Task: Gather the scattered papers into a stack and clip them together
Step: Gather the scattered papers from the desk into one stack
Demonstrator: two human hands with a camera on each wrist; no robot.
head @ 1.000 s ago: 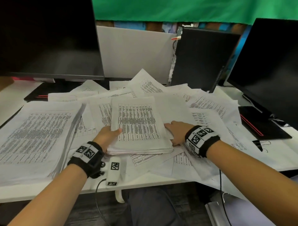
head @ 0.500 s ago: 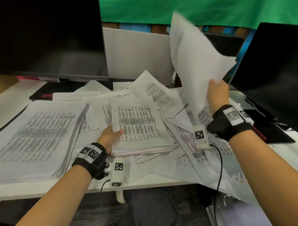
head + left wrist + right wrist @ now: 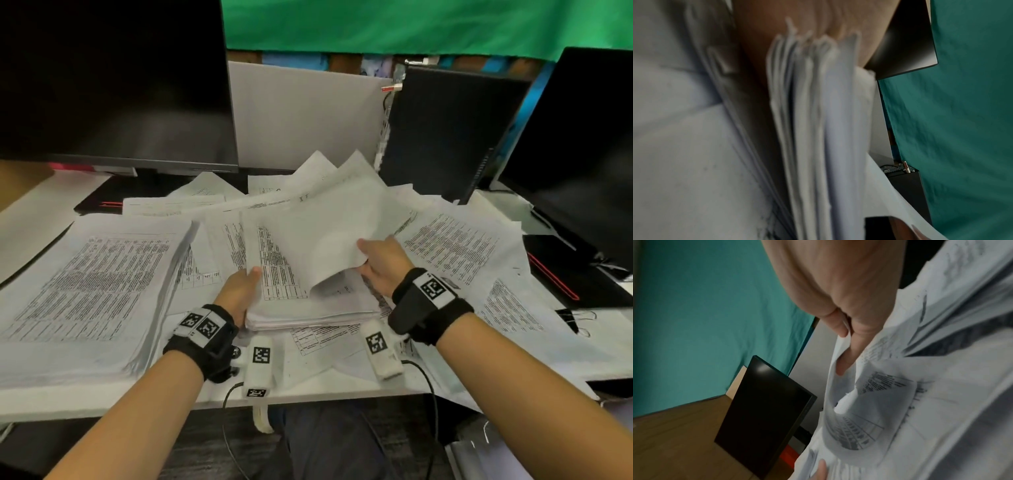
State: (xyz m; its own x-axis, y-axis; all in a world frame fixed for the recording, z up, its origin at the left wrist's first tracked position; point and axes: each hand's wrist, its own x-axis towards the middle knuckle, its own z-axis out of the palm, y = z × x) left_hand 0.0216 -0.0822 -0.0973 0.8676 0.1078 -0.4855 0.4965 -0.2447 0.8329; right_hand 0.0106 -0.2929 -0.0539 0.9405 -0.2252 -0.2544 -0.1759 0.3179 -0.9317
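Papers cover most of the white desk, printed white sheets lying loose and overlapping from its middle to its right edge; near the front edge, at the middle, sits a squared stack of printed white sheets, resting on other loose pages; the left hand holds this stack at its left side, thumb on top and fingers out of sight beneath, and the left wrist view shows the sheet edges pressed against the palm; the right hand pinches a bent bundle of white sheets between thumb and fingers, and the right wrist view shows the fingers curled into the fold of the paper; the bundle arches over the stack, its near edge curling down onto the stack's top page and its far end lifted toward the back of the desk; a second, thicker pile of printed pages lies at the left front of the desk, just beside the stack; a black binder clip with wire handles lies near the right front edge, well apart from both hands; a large black monitor stands at the back left, a black computer tower at the back, and another black monitor at the right; green cloth hangs behind.
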